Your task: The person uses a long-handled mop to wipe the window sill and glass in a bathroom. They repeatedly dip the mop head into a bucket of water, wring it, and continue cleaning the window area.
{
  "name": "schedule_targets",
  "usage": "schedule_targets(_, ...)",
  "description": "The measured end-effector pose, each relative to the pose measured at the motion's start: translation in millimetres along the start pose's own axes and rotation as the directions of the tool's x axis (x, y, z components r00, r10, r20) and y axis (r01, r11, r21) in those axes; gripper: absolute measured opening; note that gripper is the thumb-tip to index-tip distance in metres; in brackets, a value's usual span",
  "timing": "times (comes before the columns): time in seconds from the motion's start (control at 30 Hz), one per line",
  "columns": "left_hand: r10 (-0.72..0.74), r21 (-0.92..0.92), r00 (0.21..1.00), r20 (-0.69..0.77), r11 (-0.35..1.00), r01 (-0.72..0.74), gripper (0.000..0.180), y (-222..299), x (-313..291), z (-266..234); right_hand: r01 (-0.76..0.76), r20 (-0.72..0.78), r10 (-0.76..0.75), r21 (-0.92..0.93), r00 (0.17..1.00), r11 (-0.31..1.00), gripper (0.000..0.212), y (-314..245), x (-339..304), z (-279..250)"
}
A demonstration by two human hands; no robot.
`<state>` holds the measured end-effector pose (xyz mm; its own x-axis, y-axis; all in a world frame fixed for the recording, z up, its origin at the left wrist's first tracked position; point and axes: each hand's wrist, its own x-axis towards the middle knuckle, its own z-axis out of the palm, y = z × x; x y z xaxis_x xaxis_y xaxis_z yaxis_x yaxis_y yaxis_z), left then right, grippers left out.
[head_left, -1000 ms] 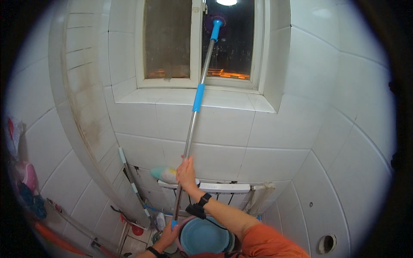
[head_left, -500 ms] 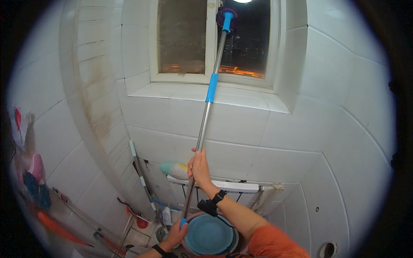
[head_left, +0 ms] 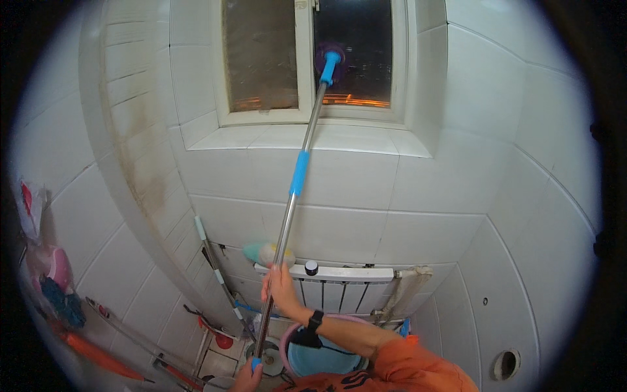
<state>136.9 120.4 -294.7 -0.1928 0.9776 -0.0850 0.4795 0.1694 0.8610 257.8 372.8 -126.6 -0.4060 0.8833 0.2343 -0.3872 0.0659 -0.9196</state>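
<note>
A long mop (head_left: 300, 173) with a shiny metal pole and blue sleeves slants up to the window. Its round purple head (head_left: 341, 60) lies against the dark right pane (head_left: 366, 72). My right hand (head_left: 282, 291) is wrapped round the pole about midway, with a black band on that wrist. Lower down, at the picture's bottom edge, my left hand (head_left: 248, 377) grips the pole's end by a small blue piece; part of this hand is cut off.
Below the tiled sill (head_left: 326, 137) runs a white radiator (head_left: 353, 273) bearing a small dark jar (head_left: 311, 267) and a bottle (head_left: 261, 252). A blue basin (head_left: 320, 359) stands beneath. Another pole (head_left: 210, 255) leans in the left corner; bags and a pink brush-like item (head_left: 59, 268) hang left.
The mop head has slid down the right pane. Both hands and the pole have shifted down and left in view. The small jar on the radiator now shows.
</note>
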Motion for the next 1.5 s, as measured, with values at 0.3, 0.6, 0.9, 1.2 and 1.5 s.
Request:
schedule_targets(0.3, 0.274, -0.187, 0.960, -0.057, 0.942, -0.280, 0.025, 185, 142, -7, 0.498, -0.056, -0.507, -0.128, 0.860, 0.858, 0.033, -182, 145, -46)
schedule_targets(0.6, 0.230, 0.111, 0.971, -0.058, 0.969, -0.222, 0.038, 19, 53, -3, 0.078, -0.075, -0.093, -0.186, 0.993, 0.979, 0.027, -20, 25, -27)
schedule_targets(0.9, 0.291, 0.259, 0.956, -0.034, 0.927, -0.273, 0.051, 42, 16, -29, 0.020, -0.055, -0.025, -0.087, 0.998, 0.996, 0.024, -45, 31, -10)
schedule_targets(1.2, 0.236, -0.259, 0.972, 0.006, 0.939, -0.226, 0.025, 186, 122, -12, 0.392, 0.006, -0.398, -0.190, 0.917, 0.900, 0.034, -191, 136, -34)
schedule_targets(1.5, 0.218, 0.227, 0.973, 0.075, 0.946, -0.229, 0.045, 9, 24, -17, 0.069, -0.016, -0.071, -0.119, 0.997, 0.991, 0.030, -20, 19, -9)
